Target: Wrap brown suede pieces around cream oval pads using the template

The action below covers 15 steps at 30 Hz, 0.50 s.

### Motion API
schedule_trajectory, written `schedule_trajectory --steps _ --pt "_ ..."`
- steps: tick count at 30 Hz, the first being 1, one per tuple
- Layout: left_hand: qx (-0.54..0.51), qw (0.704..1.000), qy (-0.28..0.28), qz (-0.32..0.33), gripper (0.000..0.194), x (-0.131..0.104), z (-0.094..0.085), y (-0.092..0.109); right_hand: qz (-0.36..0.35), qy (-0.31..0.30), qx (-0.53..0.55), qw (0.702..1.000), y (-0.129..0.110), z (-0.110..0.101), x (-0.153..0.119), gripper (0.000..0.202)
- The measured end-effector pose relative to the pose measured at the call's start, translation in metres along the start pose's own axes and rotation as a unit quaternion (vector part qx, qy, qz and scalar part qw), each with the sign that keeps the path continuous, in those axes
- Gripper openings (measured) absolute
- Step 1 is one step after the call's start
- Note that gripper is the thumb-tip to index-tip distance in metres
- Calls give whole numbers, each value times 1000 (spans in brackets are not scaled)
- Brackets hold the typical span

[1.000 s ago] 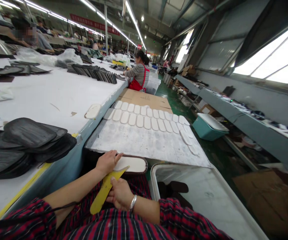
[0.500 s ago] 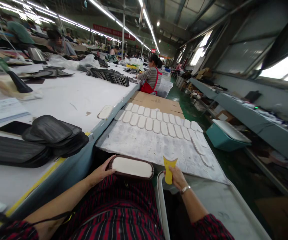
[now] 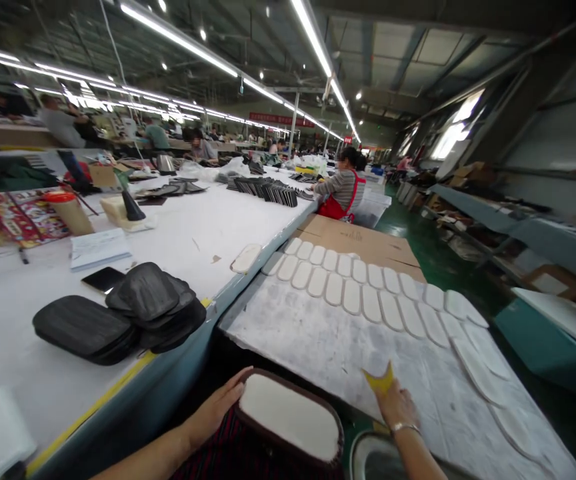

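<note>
My left hand (image 3: 218,408) grips the left end of a brown-edged oval piece with a white face (image 3: 291,417), which rests over my lap. In my right hand (image 3: 399,405) is a yellow scraper (image 3: 380,382) with a notched, curved end pointing up; its lower part is hidden by my fingers. The scraper is apart from the oval piece, over the near edge of a smeared pale board (image 3: 313,343). Rows of white oval pads (image 3: 335,288) lie on the board's far half, with longer ones (image 3: 478,370) along its right side.
On the white table (image 3: 203,233) at left lie stacked black oval pieces (image 3: 85,327), a phone (image 3: 102,280) and a notepad (image 3: 101,249). One white pad (image 3: 247,258) is at the table edge. A person in a red apron (image 3: 339,190) works farther along. A teal bin (image 3: 543,347) stands at right.
The view has swung left and up, so things appear shifted right and lower. My right hand has moved the yellow scraper forward over the board edge. My left hand still grips the oval piece.
</note>
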<state>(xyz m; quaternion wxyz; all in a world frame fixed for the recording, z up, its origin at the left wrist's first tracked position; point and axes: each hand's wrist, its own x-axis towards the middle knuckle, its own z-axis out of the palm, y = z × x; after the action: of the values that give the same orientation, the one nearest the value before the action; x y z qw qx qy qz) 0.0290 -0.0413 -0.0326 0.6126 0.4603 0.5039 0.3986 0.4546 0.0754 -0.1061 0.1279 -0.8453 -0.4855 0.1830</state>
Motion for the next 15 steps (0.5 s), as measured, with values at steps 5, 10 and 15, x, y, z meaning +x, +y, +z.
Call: schedule_trajectory --steps 5,10,15 --pt "11 1000 11 -1 54 4 0 9 -47 21 40 998 -15 -11 -6 49" --pt "-180 981 -23 -74 61 -4 3 -5 -138 -66 144 978 -33 -9 -57 46" --pt "-163 986 8 -40 67 -11 5 -17 -146 -194 382 892 -39 -7 -150 56"
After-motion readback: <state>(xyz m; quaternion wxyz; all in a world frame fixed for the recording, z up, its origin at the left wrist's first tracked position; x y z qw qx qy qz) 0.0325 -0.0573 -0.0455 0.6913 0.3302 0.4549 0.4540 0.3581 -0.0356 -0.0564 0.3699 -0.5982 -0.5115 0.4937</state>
